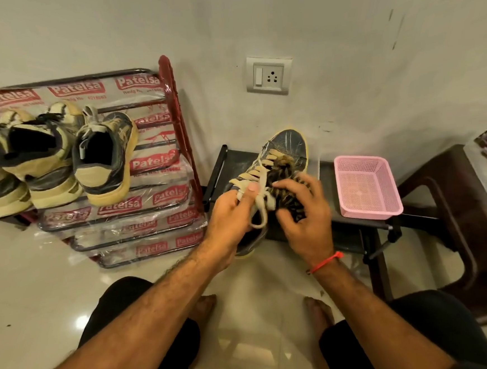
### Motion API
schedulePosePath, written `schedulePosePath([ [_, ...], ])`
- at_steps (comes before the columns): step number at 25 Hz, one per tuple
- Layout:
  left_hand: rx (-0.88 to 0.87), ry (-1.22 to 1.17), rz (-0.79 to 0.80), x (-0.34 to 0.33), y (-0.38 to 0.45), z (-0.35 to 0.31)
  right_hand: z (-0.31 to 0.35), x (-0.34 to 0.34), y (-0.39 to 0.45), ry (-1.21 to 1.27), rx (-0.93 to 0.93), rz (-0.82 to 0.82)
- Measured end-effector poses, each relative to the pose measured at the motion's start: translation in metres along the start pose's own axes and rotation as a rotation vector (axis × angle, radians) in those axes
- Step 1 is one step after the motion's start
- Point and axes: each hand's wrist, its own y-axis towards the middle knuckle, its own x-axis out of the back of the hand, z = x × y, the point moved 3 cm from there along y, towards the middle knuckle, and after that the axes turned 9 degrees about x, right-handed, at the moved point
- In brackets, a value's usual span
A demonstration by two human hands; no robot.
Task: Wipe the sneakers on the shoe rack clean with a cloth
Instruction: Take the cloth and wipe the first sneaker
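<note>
A grey sneaker (287, 146) with cream laces and a yellow sole lies toe-away on a low black stand (234, 158). My left hand (232, 211) grips its left side, thumb over the laces. My right hand (302, 211) holds a dark, tan-patterned cloth (286, 166) bunched against the tongue and opening. Three more worn cream-and-black sneakers (106, 154) sit heels toward me on the top shelf of the red shoe rack (171, 102) at the left.
An empty pink plastic basket (366, 186) stands on the black stand to the right of the shoe. A brown plastic chair (454, 211) is at the far right. A wall socket (268, 76) is above. My knees and bare feet are on the tiled floor below.
</note>
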Motion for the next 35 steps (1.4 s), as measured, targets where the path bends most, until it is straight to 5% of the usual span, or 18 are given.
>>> schedulePosePath([
  [4,0.155,-0.241,0.032,0.006,0.0,-0.003,0.004,-0.003,-0.003,-0.043,0.212,0.166],
  [8,0.102,-0.091,0.148,-0.003,-0.01,-0.011,-0.033,0.035,0.032,-0.136,-0.018,-0.015],
  [10,0.062,-0.052,0.227,-0.003,-0.011,-0.012,-0.028,0.031,0.026,-0.113,-0.025,0.03],
  [16,-0.397,0.818,-0.032,0.021,-0.002,-0.023,-0.013,0.013,0.008,-0.078,0.082,0.14],
  [20,-0.548,0.792,-0.081,0.019,-0.008,-0.021,-0.004,0.021,0.017,-0.033,-0.015,-0.049],
  [26,-0.645,0.713,-0.065,0.023,-0.01,-0.021,0.003,0.018,0.017,-0.149,0.153,0.068],
  [29,-0.637,0.708,-0.019,0.013,-0.009,-0.01,-0.021,0.044,0.033,-0.204,-0.032,-0.113],
  [33,-0.677,0.734,-0.006,0.013,-0.003,-0.001,0.022,0.008,0.015,-0.125,0.15,0.119],
  [35,-0.747,0.8,0.0,0.017,-0.002,0.0,0.006,0.019,0.027,-0.17,0.131,0.103],
])
